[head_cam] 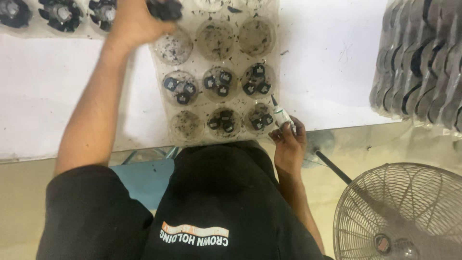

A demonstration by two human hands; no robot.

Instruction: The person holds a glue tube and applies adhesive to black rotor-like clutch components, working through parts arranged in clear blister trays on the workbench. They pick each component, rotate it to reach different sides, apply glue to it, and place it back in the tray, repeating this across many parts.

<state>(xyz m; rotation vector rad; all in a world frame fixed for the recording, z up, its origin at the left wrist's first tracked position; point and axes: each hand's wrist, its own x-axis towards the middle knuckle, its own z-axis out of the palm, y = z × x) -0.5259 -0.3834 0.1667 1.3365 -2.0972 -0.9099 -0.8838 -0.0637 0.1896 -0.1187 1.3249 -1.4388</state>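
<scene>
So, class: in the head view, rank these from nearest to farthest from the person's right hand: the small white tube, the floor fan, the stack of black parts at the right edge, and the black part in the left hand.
1. Small white tube: held in the right hand.
2. Floor fan: lower right, on the floor.
3. Stack of black parts: upper right, on the table.
4. Black part: top, in the left hand.

The fan and the stack are fairly close to call.

One head-worn camera looks steeply down, close above the white table.
</scene>
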